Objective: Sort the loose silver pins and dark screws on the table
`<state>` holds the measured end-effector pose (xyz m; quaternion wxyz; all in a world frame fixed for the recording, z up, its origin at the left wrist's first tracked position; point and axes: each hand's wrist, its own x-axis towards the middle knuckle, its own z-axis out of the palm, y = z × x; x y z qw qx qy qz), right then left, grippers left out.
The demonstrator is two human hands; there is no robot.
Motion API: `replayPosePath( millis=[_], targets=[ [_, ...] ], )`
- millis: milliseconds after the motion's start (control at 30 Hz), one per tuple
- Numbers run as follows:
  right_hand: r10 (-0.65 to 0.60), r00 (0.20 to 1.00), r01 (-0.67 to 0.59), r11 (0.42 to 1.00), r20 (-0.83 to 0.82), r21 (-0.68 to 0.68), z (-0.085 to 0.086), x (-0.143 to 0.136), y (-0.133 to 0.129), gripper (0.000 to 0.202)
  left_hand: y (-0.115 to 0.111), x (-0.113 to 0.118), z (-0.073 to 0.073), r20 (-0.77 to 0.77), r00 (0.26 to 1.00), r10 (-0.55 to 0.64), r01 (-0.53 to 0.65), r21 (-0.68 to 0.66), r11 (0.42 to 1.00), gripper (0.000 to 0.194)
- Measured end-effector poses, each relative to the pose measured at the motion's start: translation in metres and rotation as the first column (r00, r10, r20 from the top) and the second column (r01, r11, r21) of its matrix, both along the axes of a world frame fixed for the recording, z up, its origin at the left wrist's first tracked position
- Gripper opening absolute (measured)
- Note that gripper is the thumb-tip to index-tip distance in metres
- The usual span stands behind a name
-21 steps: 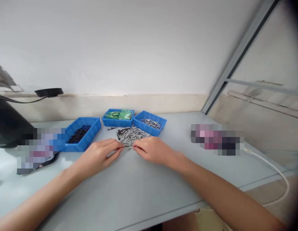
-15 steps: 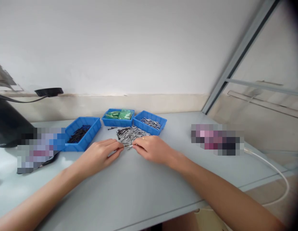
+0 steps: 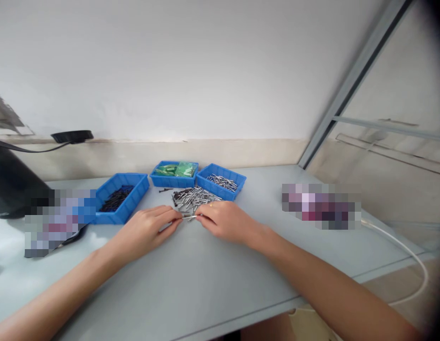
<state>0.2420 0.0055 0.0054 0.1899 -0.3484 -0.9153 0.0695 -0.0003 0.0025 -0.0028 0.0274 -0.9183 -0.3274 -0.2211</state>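
My left hand (image 3: 149,229) and my right hand (image 3: 227,220) meet fingertip to fingertip low over the table, both closed. Between them runs a thin silver nail-like pin (image 3: 189,217), one end pinched in each hand; its ends are hidden by the fingers. Just behind the hands lies a loose pile of silver pins mixed with dark screws (image 3: 195,196). My right hand covers part of that pile's near right side.
A blue bin (image 3: 117,219) on the left holds dark screws. Another blue bin (image 3: 173,181) contains green packets, and a third blue bin (image 3: 220,190) holds silver pins. A black cylinder (image 3: 17,184) stands far left. A white cable (image 3: 415,260) hangs at right.
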Motion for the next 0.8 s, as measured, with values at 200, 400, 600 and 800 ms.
replayPosePath(
  millis=[200, 400, 600, 800],
  targets=[
    [-0.005, 0.997, 0.01, 0.998, 0.078, -0.055, 0.0012, -0.0011, -0.0004, 0.02, -0.0017, 0.0013, 0.0018, 0.017, 1.0, -0.023, 0.023, 0.025, 0.999, 0.021],
    [0.033, 0.995, -0.026, 0.997, 0.091, -0.073, -0.0007, -0.0007, 0.0007, 0.018, -0.0036, 0.0048, 0.0053, 0.04, 0.997, -0.069, 0.068, 0.024, 0.997, 0.021],
    [0.012, 0.997, -0.007, 0.998, 0.075, -0.067, 0.0035, -0.0008, -0.0009, 0.021, -0.0024, 0.003, 0.0044, 0.03, 0.998, -0.047, 0.046, 0.025, 0.999, 0.022],
    [0.001, 0.999, -0.001, 1.0, 0.041, -0.014, 0.0006, 0.0, 0.0002, 0.023, -0.0002, 0.0022, 0.0018, -0.018, 1.0, -0.01, 0.01, -0.021, 1.0, 0.023]
  ],
)
